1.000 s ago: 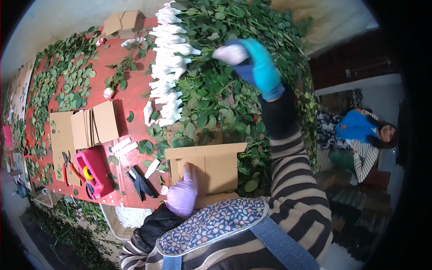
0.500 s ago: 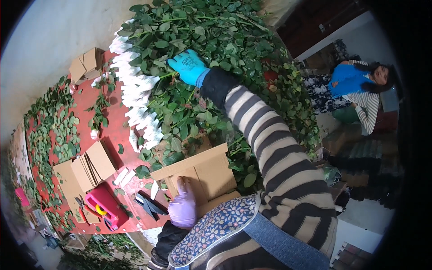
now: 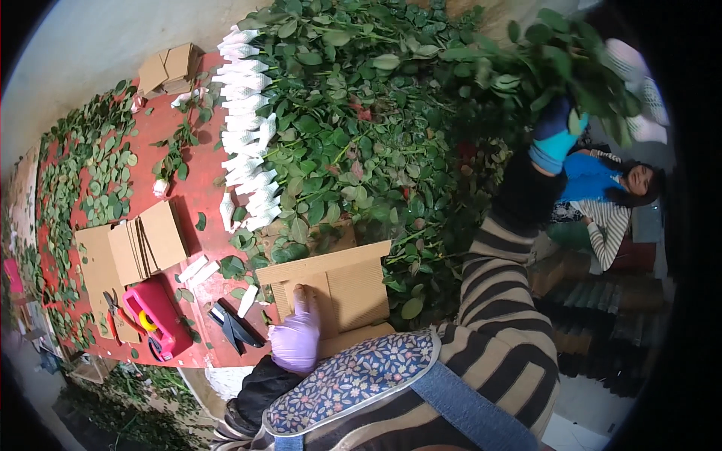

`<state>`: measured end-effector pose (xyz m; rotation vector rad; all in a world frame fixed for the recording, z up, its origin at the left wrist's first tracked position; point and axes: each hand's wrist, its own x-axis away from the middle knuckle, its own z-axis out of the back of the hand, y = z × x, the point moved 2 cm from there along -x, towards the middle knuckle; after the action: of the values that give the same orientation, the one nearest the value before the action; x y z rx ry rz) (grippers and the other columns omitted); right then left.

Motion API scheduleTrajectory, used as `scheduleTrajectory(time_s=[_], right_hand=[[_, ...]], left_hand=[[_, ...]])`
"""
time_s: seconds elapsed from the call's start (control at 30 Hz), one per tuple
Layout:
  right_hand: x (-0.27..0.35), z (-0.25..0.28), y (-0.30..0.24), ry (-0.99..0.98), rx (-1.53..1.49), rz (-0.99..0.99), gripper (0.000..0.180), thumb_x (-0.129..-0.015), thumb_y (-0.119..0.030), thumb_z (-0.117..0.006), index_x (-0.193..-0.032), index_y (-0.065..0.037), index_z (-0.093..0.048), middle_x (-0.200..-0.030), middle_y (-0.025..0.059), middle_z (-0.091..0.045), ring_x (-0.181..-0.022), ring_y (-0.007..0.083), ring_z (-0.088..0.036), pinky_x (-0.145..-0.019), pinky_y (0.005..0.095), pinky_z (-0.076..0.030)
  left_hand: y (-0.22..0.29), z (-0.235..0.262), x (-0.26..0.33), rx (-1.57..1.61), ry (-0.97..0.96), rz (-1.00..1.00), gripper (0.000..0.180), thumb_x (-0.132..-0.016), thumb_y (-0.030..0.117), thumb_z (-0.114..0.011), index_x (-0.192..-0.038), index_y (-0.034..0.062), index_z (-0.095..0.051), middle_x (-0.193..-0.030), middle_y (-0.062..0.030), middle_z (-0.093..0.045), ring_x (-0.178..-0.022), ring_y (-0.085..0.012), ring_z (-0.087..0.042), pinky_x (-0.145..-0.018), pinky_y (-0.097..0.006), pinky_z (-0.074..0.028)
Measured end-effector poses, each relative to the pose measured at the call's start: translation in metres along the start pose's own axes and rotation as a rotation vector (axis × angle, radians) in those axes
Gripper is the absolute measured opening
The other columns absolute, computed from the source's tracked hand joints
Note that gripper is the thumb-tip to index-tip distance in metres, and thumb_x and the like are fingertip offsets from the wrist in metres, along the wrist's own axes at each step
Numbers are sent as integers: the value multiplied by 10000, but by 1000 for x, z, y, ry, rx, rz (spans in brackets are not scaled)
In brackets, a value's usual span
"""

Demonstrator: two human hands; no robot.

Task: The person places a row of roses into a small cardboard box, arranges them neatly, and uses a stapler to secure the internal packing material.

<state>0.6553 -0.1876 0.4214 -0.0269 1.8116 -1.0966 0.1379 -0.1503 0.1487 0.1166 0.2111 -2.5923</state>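
My left hand [image 3: 295, 340], in a purple glove, lies with fingers stretched out on a folded corrugated cardboard piece [image 3: 350, 297] at the table's near edge. My right hand [image 3: 555, 143], in a blue glove and partly blurred, is raised at the far right, closed round a few leafy rose stems [image 3: 560, 56]. White mesh sleeves [image 3: 639, 90] cover the heads of these stems and hide the blooms. A large pile of leafy rose stems [image 3: 353, 150] lies across the table, with a row of white mesh-sleeved heads [image 3: 244, 120] along its left side.
On the red table [image 3: 207, 169] are a black stapler [image 3: 235, 328], a pink tape dispenser [image 3: 159, 319], red-handled pruning shears [image 3: 120, 316], cardboard pieces [image 3: 150, 240], white strips [image 3: 199, 270] and loose leaves [image 3: 90, 180]. A person [image 3: 598, 180] in a blue vest is at the right.
My right hand has moved from the pile's left side up to the far right, carrying sleeved rose stems with it. My left hand stays on the cardboard. The view has shifted slightly.
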Motion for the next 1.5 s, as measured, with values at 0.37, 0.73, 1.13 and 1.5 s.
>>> scheduleTrajectory(time_s=[0.37, 0.73, 1.13, 1.5], right_hand=[[9, -197, 100, -695, 999, 307, 648, -786, -246, -783, -1332, -43, -501, -1238, 206, -578, -1124, 391, -564, -888, 435, -498], [75, -210, 140, -1231, 1434, 157, 650, -757, -68, -701, -1363, -26, -471, -1292, 202, -573, -975, 342, -651, -839, 435, -524], [134, -236, 162, -1132, 1601, 123, 489, -891, -98, -471, -1379, -103, -468, -1108, 120, -630, -878, 256, -673, -697, 396, -533], [37, 116, -145, 185, 812, 243, 457, -1051, -216, -402, -1446, 12, -404, -1460, 152, -457, -1320, 273, -459, -1106, 386, -373]], left_hand=[[-4, 6, -2, -95, 1, 7, 501, -803, 59, -531, -1296, 116, -600, -1341, -109, -595, -414, -111, -438, -329, -346, -354], [-3, 1, -1, -93, -13, 36, 527, -816, 47, -539, -1329, 162, -578, -1462, -148, -486, -437, -119, -478, -369, -310, -395], [-13, 13, -4, -60, -18, -102, 555, -811, 38, -521, -1359, 116, -551, -1477, -135, -479, -454, -109, -481, -371, -298, -404], [-11, -3, -5, -36, -23, -112, 538, -824, 21, -519, -1357, 84, -549, -1446, -190, -490, -478, -128, -504, -393, -319, -415]])
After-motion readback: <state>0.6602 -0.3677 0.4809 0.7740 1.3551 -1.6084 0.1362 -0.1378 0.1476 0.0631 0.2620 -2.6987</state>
